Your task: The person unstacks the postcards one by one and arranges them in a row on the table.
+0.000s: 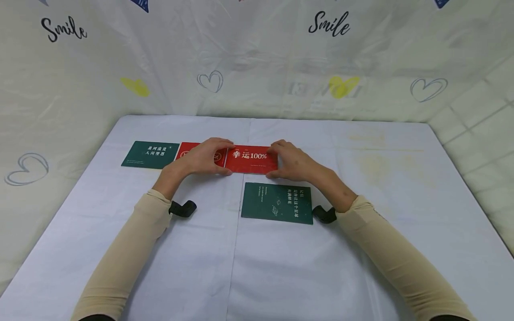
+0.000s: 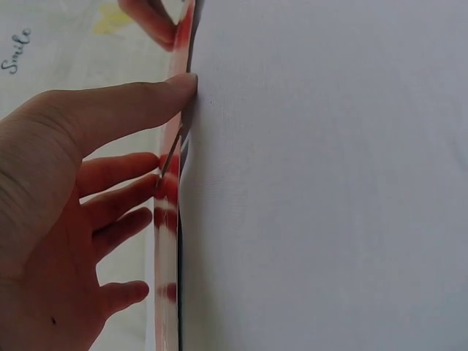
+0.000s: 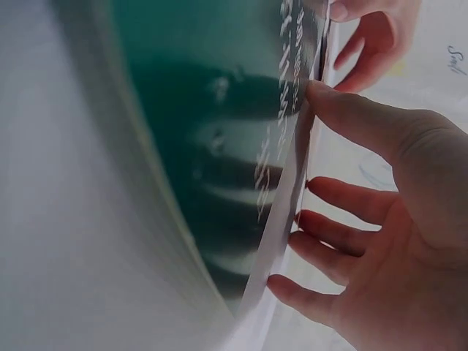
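Note:
A thin red booklet (image 1: 250, 166) with white lettering lies at the middle of the row on the table. My left hand (image 1: 201, 157) holds its left end, thumb on the near edge and fingers at the far edge. Its right end is held the same way by my right hand (image 1: 295, 162). A second red booklet (image 1: 188, 146) adjoins it on the left, partly hidden under my left hand. In the left wrist view the red edge (image 2: 168, 194) appears nearly edge-on beside the fingers. Below my right hand lies a green booklet (image 1: 265, 205), also large in the right wrist view (image 3: 175, 110).
Another green booklet (image 1: 148, 159) forms the left end of the row. All of them lie on a white-covered table (image 1: 192, 267). Behind its far edge hangs a pale printed sheet (image 1: 261, 44). Dark wrist-camera mounts (image 1: 183, 209) jut from both sleeves close to the tabletop.

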Motion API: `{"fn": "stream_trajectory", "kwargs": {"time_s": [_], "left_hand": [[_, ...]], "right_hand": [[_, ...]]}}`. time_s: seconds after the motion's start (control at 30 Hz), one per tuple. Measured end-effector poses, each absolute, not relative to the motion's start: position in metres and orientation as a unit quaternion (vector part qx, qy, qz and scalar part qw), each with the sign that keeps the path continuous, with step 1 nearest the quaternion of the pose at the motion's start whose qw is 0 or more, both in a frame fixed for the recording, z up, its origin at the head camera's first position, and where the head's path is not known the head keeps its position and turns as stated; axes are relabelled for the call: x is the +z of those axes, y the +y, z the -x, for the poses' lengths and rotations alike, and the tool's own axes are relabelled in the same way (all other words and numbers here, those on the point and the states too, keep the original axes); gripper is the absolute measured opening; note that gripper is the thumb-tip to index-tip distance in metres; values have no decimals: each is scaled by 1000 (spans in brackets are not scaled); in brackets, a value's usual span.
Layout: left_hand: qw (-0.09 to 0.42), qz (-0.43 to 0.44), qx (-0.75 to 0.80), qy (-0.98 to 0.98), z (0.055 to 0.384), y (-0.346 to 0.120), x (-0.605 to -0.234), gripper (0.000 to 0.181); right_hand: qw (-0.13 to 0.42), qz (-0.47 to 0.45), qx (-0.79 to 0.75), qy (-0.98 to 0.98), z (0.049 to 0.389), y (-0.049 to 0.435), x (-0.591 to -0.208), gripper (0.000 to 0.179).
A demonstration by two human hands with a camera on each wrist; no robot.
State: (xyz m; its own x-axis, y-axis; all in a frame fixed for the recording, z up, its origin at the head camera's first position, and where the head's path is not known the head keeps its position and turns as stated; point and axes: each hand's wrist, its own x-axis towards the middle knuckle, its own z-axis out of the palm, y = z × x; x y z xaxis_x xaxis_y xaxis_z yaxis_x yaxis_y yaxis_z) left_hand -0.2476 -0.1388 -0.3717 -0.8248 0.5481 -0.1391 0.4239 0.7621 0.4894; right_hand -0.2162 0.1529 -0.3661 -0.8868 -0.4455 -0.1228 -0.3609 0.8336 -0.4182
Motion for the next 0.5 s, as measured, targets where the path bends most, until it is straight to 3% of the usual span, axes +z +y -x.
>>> {"fn": "stream_trajectory", "kwargs": {"time_s": [0.5], "left_hand": [[143, -262, 226, 927, 247, -138, -373, 86]], "right_hand": [[113, 215, -201, 949, 216, 154, -366, 78]]}}
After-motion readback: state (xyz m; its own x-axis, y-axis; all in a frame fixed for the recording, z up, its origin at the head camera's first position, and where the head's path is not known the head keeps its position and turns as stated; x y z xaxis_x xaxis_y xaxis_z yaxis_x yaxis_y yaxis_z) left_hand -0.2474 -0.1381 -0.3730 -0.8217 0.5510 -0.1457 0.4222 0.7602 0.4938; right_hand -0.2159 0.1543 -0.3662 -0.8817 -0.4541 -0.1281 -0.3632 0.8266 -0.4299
